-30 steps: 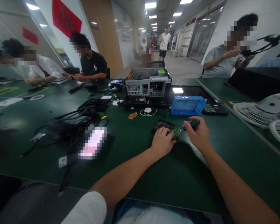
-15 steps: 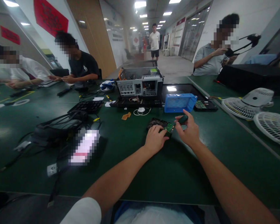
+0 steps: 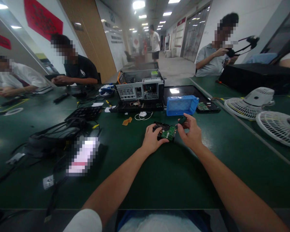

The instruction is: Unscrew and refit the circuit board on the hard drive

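A hard drive (image 3: 168, 132) with a green circuit board facing up lies on the green table in front of me. My left hand (image 3: 152, 138) grips its left end, thumb along the near edge and fingers over the far side. In my right hand (image 3: 189, 130) is a screwdriver (image 3: 182, 120) with a dark handle, held between thumb and fingers at the drive's right end. The screwdriver's tip is too small to make out, so I cannot tell whether it touches the drive.
Behind the drive stand a blue plastic bin (image 3: 181, 106) and an opened computer case (image 3: 140, 90). Another circuit-board device (image 3: 207, 107) lies right of the bin, near white fan parts (image 3: 275, 129). Leftward are a lit phone (image 3: 83, 156) and a black strapped bag (image 3: 48, 135). Several people are around.
My left hand has slid left off the board to the drive's end, uncovering more green. My right hand still holds the screwdriver near the right end. The view has shifted slightly.
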A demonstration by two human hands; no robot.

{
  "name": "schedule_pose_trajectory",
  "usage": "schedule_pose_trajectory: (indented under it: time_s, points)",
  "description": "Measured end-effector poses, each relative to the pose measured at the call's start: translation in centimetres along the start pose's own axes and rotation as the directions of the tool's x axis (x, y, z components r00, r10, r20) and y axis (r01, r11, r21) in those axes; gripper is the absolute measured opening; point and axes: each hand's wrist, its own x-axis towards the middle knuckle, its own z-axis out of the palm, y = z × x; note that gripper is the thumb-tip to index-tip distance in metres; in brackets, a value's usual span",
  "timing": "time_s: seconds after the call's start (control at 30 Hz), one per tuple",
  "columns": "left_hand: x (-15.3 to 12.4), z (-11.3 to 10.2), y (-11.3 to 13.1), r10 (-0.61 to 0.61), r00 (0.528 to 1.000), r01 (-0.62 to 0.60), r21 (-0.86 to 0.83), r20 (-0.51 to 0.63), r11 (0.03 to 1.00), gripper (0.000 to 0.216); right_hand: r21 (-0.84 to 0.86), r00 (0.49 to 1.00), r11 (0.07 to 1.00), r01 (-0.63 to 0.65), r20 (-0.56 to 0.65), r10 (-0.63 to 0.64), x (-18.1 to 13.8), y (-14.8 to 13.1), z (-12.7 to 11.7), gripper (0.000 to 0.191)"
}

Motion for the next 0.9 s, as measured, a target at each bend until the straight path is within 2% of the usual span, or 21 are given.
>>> schedule_pose_trajectory:
  time_s: [0.1, 0.3, 0.5, 0.77, 0.9]
  points:
    - [-0.1, 0.3, -0.2, 0.013, 0.999, -0.012, -0.022, 0.041, 1.0, 0.06, -0.032, 1.0, 0.999, 0.023, -0.007, -0.023, 0.0, 0.0, 0.0, 0.058]
    - [0.0, 0.0, -0.1, 0.077, 0.996, -0.076, -0.027, 0.043, 0.997, 0.03, -0.042, 0.996, 0.999, -0.002, -0.088, -0.002, 0.1, 0.4, 0.3, 0.062]
    - [-0.1, 0.1, -0.2, 0.061, 0.997, -0.057, -0.066, 0.056, 0.996, 0.031, -0.043, 0.993, 0.999, 0.0, -0.118, -0.005, 0.1, 0.9, 0.3, 0.059]
    - [-0.1, 0.2, -0.1, 0.032, 0.998, -0.026, -0.107, 0.059, 0.994, 0.032, -0.016, 0.978, 0.994, 0.107, -0.176, -0.109, 0.1, 1.4, 0.8, 0.054]
    - [0.0, 0.0, 0.1, 0.029, 0.996, -0.021, -0.103, 0.079, 0.994, 0.032, -0.088, 0.968, 0.989, 0.117, -0.214, -0.134, 0.2, 1.8, 0.8, 0.051]
